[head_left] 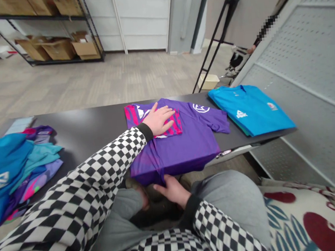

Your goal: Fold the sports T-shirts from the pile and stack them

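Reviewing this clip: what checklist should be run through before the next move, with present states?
1. Left hand flat on the pink-patterned fabric: ok.
2. Purple shirt wholly on the table: not ok, its near part hangs over the edge.
3. Purple shirt free of creases: not ok, folds show near the sleeve and hem.
4. Right hand gripping the hem: cannot tell; it is at the hem.
5. Clothes heap apart from the purple shirt: ok, bare table between.
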Action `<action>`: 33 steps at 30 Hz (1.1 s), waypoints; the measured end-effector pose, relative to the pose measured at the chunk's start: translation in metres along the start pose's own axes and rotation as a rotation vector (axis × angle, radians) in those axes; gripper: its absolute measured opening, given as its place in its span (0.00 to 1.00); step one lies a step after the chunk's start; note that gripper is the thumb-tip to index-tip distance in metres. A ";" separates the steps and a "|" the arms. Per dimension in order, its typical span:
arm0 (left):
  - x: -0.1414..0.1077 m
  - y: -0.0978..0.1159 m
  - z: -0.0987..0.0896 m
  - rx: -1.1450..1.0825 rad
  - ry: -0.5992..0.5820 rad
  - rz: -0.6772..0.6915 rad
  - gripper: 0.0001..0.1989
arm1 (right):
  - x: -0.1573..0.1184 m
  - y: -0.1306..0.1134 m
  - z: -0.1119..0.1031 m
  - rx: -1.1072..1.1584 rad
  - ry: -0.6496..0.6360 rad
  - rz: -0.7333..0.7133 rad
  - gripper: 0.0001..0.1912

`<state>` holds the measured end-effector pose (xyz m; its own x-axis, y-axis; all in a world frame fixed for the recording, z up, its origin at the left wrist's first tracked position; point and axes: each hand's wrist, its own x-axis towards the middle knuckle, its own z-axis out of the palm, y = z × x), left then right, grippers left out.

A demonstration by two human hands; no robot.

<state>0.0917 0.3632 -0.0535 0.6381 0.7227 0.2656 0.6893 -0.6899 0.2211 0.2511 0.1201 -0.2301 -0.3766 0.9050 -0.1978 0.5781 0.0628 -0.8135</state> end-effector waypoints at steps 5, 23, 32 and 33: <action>-0.048 0.034 -0.053 0.001 0.225 -0.103 0.24 | -0.005 -0.025 -0.004 0.227 0.162 -0.145 0.19; -0.236 0.074 -0.030 0.168 -0.068 -0.320 0.32 | 0.001 -0.007 -0.013 0.056 0.234 -0.067 0.11; -0.240 0.070 -0.032 0.140 0.035 -0.308 0.31 | -0.037 -0.035 -0.081 0.006 0.275 -0.042 0.11; -0.240 0.070 -0.032 0.134 0.047 -0.305 0.31 | -0.041 -0.044 -0.101 0.011 0.331 -0.064 0.14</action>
<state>-0.0245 0.1399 -0.0721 0.3816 0.8899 0.2499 0.8869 -0.4287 0.1725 0.3146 0.1228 -0.1308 -0.1552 0.9870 0.0407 0.5525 0.1208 -0.8247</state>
